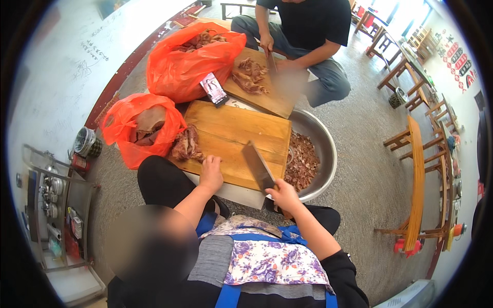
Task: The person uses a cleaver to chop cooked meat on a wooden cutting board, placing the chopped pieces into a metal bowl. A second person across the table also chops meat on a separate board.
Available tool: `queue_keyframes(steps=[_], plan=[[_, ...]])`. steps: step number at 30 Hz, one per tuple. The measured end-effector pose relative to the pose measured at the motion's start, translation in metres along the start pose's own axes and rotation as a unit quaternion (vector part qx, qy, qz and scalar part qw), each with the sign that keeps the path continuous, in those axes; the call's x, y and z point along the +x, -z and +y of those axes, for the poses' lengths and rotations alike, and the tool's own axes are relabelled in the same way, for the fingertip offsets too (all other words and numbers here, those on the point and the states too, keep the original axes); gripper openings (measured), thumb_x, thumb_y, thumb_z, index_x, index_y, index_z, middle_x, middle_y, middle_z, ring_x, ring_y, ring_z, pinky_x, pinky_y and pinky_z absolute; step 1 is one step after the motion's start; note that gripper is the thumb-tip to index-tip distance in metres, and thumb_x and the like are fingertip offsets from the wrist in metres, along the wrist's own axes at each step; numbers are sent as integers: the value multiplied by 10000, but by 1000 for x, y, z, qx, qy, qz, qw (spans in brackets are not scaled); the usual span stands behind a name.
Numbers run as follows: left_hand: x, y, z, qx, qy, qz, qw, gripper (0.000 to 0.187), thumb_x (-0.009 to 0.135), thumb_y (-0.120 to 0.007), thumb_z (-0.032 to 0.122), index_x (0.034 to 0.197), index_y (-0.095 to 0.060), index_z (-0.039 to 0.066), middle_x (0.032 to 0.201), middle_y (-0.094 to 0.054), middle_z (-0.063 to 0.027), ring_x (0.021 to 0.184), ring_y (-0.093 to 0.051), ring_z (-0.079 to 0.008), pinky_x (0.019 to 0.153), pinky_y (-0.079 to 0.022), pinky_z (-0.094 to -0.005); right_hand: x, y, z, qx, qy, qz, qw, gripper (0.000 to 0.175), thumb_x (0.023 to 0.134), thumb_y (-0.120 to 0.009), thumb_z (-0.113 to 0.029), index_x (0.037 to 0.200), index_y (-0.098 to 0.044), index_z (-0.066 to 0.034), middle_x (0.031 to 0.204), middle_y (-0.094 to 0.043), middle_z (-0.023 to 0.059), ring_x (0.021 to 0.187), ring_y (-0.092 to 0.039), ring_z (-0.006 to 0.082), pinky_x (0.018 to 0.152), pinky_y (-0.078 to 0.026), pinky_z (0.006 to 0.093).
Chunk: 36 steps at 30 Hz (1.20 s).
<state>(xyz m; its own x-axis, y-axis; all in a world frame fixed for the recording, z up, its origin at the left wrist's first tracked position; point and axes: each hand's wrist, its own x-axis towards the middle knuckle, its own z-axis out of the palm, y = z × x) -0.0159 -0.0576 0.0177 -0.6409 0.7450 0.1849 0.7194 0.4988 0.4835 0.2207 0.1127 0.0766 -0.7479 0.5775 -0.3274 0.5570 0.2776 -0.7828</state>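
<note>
My right hand (284, 193) grips the handle of a cleaver (259, 165), its broad blade lying over the right part of a wooden cutting board (235, 134). Near the board's front left edge is my left hand (211, 173), its fingers bent beside a piece of raw meat (187, 144); whether they touch or pinch its end I cannot tell. Right of the board, chopped meat (302, 161) fills part of a large steel basin (330, 154). A red plastic bag (154, 152) holding larger pieces of meat stands at the left.
Across from me a co-worker (312, 23) holds a knife (272, 63) at a second board (283, 102) with sliced meat (250, 77). A bigger red bag of meat (173, 73) stands behind, with a phone (214, 89) leaning against it. Wooden benches (416, 181) line the right.
</note>
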Motion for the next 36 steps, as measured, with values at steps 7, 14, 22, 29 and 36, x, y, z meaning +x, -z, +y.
queue_keyframes(steps=[7, 14, 22, 29, 36], plan=[[50, 36, -23, 353, -58, -115, 927, 224, 833, -585, 195, 1005, -673, 83, 1110, -575, -90, 1095, -509, -254, 947, -387, -388, -1, 39, 8, -147, 7, 197, 969, 265, 874, -683, -213, 945, -515, -20, 795, -658, 243, 814, -632, 469, 677, -492, 515], [76, 53, -25, 312, -50, -177, 932, 195, 801, -641, 169, 939, -730, 65, 1046, -614, -79, 1090, -521, -263, 936, -396, -387, -11, 21, 15, -158, 24, 128, 979, 245, 886, -641, -214, 930, -480, -35, 799, -652, 237, 809, -634, 459, 696, -488, 552], [66, -12, 31, -413, 214, -314, 827, 326, 866, -703, 113, 1109, -550, -40, 933, -672, -94, 748, -654, -163, 662, -543, -289, -10, 14, 16, -176, -24, 103, 979, 244, 914, -603, -216, 947, -469, -15, 816, -642, 274, 827, -629, 478, 721, -488, 560], [58, -22, 70, -277, 134, -227, 924, 425, 828, -753, 222, 1095, -536, -29, 893, -668, -156, 758, -657, -237, 677, -535, -347, -12, 9, 9, -213, -27, 103, 971, 216, 914, -592, -197, 941, -468, -22, 807, -643, 260, 805, -638, 462, 720, -497, 556], [44, -30, 62, -152, 63, -152, 975, 544, 746, -818, 255, 1137, -559, -23, 1034, -640, -223, 1004, -601, -415, 890, -489, -432, -14, 19, 3, -221, 5, 100, 970, 217, 917, -595, -216, 939, -484, -31, 803, -651, 240, 791, -638, 453, 707, -501, 544]])
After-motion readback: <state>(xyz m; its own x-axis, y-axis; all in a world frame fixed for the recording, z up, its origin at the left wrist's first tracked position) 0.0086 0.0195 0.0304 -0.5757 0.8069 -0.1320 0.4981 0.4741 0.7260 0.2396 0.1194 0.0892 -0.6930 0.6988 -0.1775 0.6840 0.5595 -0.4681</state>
